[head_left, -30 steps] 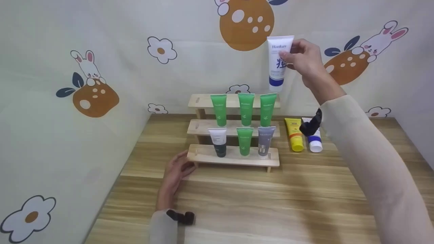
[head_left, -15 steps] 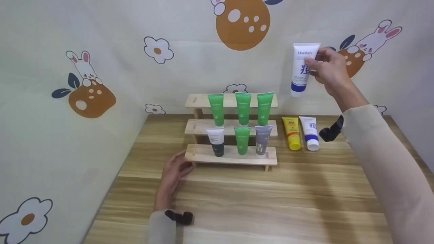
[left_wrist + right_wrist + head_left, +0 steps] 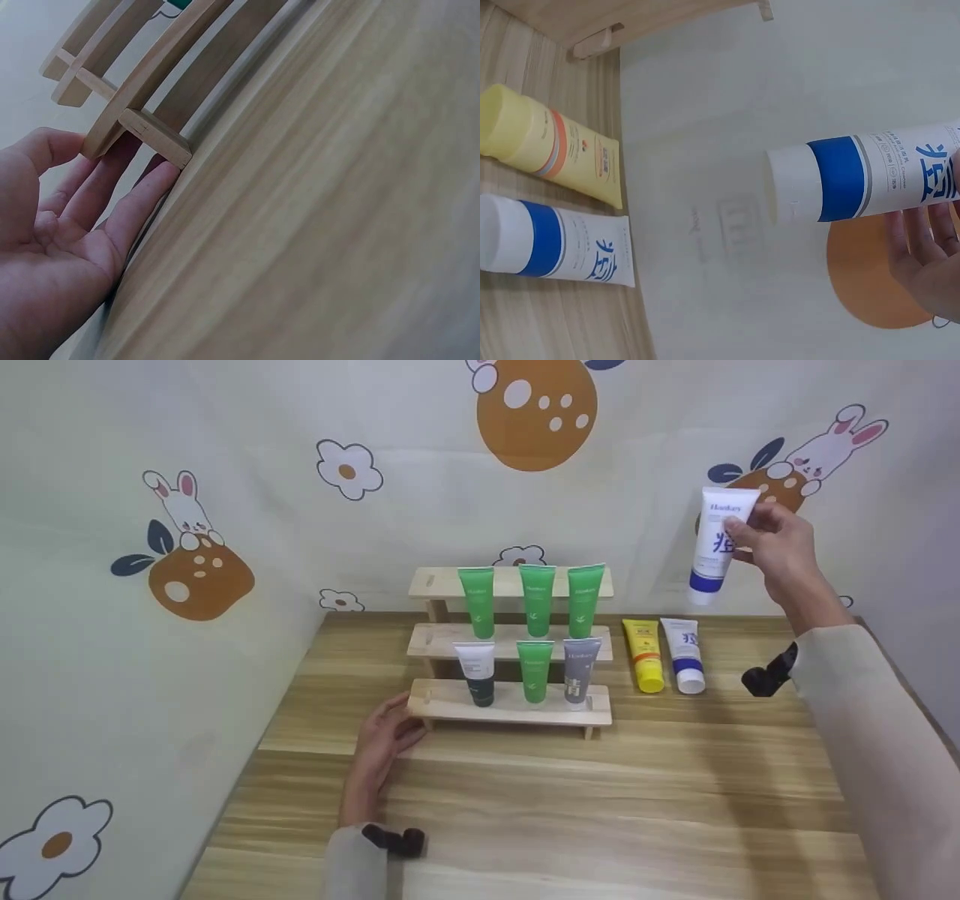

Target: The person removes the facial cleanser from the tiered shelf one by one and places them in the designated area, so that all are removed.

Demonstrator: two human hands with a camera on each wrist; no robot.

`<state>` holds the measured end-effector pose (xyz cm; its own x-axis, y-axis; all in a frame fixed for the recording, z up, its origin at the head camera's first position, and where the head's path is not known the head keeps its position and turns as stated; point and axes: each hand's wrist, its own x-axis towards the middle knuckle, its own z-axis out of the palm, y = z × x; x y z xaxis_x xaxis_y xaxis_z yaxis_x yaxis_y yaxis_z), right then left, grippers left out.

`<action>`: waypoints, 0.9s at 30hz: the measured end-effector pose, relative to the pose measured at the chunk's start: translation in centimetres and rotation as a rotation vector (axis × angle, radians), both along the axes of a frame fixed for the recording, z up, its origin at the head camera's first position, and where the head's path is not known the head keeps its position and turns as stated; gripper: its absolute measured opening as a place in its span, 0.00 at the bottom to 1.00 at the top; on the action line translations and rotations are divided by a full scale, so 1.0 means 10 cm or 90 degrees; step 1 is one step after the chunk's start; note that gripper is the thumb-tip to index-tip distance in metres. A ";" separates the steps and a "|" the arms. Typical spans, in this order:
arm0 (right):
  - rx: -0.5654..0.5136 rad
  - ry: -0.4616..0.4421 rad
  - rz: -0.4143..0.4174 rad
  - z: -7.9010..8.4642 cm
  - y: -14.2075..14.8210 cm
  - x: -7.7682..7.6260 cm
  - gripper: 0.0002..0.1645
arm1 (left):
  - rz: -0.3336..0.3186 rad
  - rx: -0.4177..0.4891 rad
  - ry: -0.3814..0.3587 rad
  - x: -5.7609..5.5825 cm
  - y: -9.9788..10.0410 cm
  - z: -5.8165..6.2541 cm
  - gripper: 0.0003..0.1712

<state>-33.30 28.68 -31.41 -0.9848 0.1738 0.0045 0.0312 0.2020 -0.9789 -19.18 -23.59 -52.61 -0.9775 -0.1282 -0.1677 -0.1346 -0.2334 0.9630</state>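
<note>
Fingers [image 3: 922,240] of right hand [image 3: 784,540] grasping white tube [image 3: 712,540] in mid-air; left hand [image 3: 381,735] holding rack [image 3: 442,701].

Over the last second the white tube has gone right and down, from above the rack's right end to above the bench [image 3: 525,810], near the yellow tube [image 3: 645,656] and the white twin [image 3: 683,656] lying side by side. My reading: a transfer under way, tube not yet set down. Tube slightly tilted, cap down. Left hand unchanged: thumb and other fingers about the left end of the bottom shelf [image 3: 506,712]. Rack contents: middle shelf [image 3: 424,640], three green tubes [image 3: 537,604] standing; bottom shelf, white-and-dark tube [image 3: 478,675], green tube [image 3: 535,671], grey tube [image 3: 579,671], all cap down. Tubes look capped; contents not visible.
</note>
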 end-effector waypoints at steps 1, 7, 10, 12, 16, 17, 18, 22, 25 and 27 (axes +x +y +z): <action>0.012 -0.004 -0.004 -0.04 0.03 0.00 0.40 | 0.001 -0.005 -0.001 0.00 0.00 0.00 0.26; 0.056 -0.038 -0.019 -0.26 0.24 0.01 0.45 | 0.003 -0.015 -0.007 0.01 0.01 0.01 0.25; 0.061 -0.060 -0.032 -0.35 0.33 0.02 0.48 | 0.007 -0.015 -0.006 0.01 0.01 0.00 0.25; 0.068 -0.075 -0.040 -0.41 0.38 0.02 0.50 | 0.010 -0.013 -0.007 0.01 0.02 0.01 0.25; 0.083 -0.106 -0.047 -0.54 0.46 0.02 0.54 | 0.017 -0.009 -0.008 0.01 0.02 0.01 0.24; 0.086 -0.112 -0.047 -0.58 0.47 0.02 0.55 | 0.019 -0.008 -0.008 0.01 0.02 0.01 0.24; 0.089 -0.118 -0.047 -0.61 0.49 0.02 0.56 | 0.021 -0.006 -0.008 0.01 0.02 0.01 0.25; 0.099 -0.145 -0.047 -0.77 0.54 0.02 0.59 | 0.019 -0.008 -0.007 0.01 0.01 0.01 0.25; 0.095 -0.167 -0.051 -0.88 0.58 0.01 0.60 | 0.012 -0.013 -0.002 0.00 0.00 0.00 0.25; 0.086 -0.182 -0.050 -0.95 0.59 0.00 0.60 | 0.007 -0.013 0.000 0.00 0.00 0.00 0.25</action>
<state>-33.33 34.61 -40.90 -0.9328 0.2666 -0.2426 0.3223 0.3157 -0.8924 -19.15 -23.61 -52.63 -0.9760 -0.1426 -0.1645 -0.1318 -0.2147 0.9677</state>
